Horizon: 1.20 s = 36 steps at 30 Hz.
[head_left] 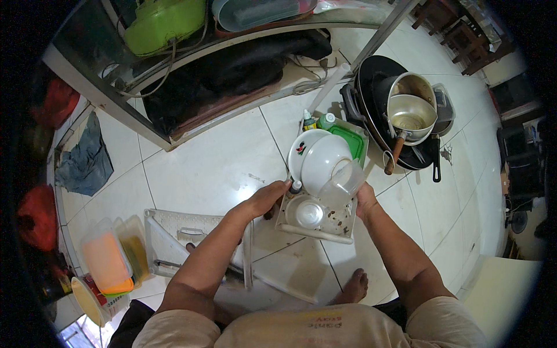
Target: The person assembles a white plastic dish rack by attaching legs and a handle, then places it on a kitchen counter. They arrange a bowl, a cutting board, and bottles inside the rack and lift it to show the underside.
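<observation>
My left hand (270, 198) grips the left side of a white plastic rack tray (316, 233), its fingers partly hidden beneath the edge. On the opposite side, my right hand (365, 199) is closed around the tray's right edge. Two white bowls lean in it, a patterned bowl (301, 149) behind a larger plain bowl (322, 161). A clear plastic cup (342, 187) lies tilted against them, close to my right hand. At the near end sits a shiny metal bowl (306, 213) beside dark specks. Farther back are a green plastic container (347, 142) and a green-capped bottle (326, 120).
Stacked pans and pots (412, 113) stand at the right. Another white rack piece (191, 223) lies on the tiles at left, holding small utensils. Plastic containers (104, 261) are at the lower left. A metal-framed cabinet (191, 133) stands at the back.
</observation>
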Tool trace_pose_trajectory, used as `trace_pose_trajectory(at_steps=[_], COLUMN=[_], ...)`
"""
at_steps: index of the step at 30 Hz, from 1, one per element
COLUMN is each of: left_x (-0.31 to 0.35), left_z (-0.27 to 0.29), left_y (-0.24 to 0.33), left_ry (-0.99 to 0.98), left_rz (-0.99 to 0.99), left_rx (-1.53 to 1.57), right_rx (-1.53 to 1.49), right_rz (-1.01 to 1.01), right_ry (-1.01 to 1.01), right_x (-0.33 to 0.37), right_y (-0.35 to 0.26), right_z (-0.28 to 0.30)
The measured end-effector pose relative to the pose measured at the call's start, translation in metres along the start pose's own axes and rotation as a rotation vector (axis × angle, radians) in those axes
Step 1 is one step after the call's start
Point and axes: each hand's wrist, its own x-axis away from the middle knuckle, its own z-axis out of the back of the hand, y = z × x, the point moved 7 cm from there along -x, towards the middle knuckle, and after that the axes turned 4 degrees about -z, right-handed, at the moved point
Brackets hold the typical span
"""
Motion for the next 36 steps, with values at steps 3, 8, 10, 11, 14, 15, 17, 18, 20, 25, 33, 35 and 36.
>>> trace_pose_trajectory(at_steps=[3, 8, 10, 11, 14, 15, 17, 18, 20, 25, 33, 35, 36], left_x=[-0.003, 0.004, 0.004, 0.002, -0.003, -0.003, -0.002, -0.001, 0.002, 0.020, 0.013, 0.006, 0.002], left_z=[0.004, 0.008, 0.004, 0.003, 0.004, 0.003, 0.005, 0.007, 0.013, 0.010, 0.020, 0.029, 0.035], left_y=[0.011, 0.022, 0.035, 0.044, 0.034, 0.032, 0.022, 0.020, 0.018, 0.024, -0.001, -0.005, -0.008], left_ry=[0.097, 0.051, -0.036, 0.031, 0.071, 0.052, 0.051, 0.047, 0.056, 0.066, -0.081, -0.040, 0.016], left_rz=[-0.227, -0.098, -0.158, -0.270, -0.216, -0.235, -0.199, -0.180, -0.147, -0.134, -0.067, -0.095, -0.079], left_rx=[0.130, 0.373, 0.340, 0.338, 0.312, 0.339, 0.348, 0.308, 0.224, 0.402, 0.658, 0.649, 0.643], right_rx=[0.023, 0.046, 0.038, 0.041, 0.062, 0.077, 0.092, 0.093, 0.089, 0.032, 0.160, 0.180, 0.181], right_rz=[0.005, 0.039, -0.005, -0.006, 0.007, 0.024, 0.032, 0.027, 0.018, -0.021, 0.022, 0.035, 0.040], right_ry=[-0.021, -0.033, -0.056, -0.051, -0.068, -0.081, -0.088, -0.084, -0.106, -0.177, -0.110, -0.116, -0.103], right_x=[0.001, 0.006, 0.003, 0.000, -0.008, -0.010, -0.012, -0.012, -0.009, 0.006, 0.002, -0.002, -0.004], right_y=[0.001, 0.000, 0.006, 0.009, 0.017, 0.018, 0.020, 0.021, 0.021, 0.022, 0.027, 0.029, 0.030], right_z=[-0.006, -0.007, -0.007, -0.007, -0.006, -0.005, -0.005, -0.006, -0.011, -0.036, -0.029, -0.024, -0.021])
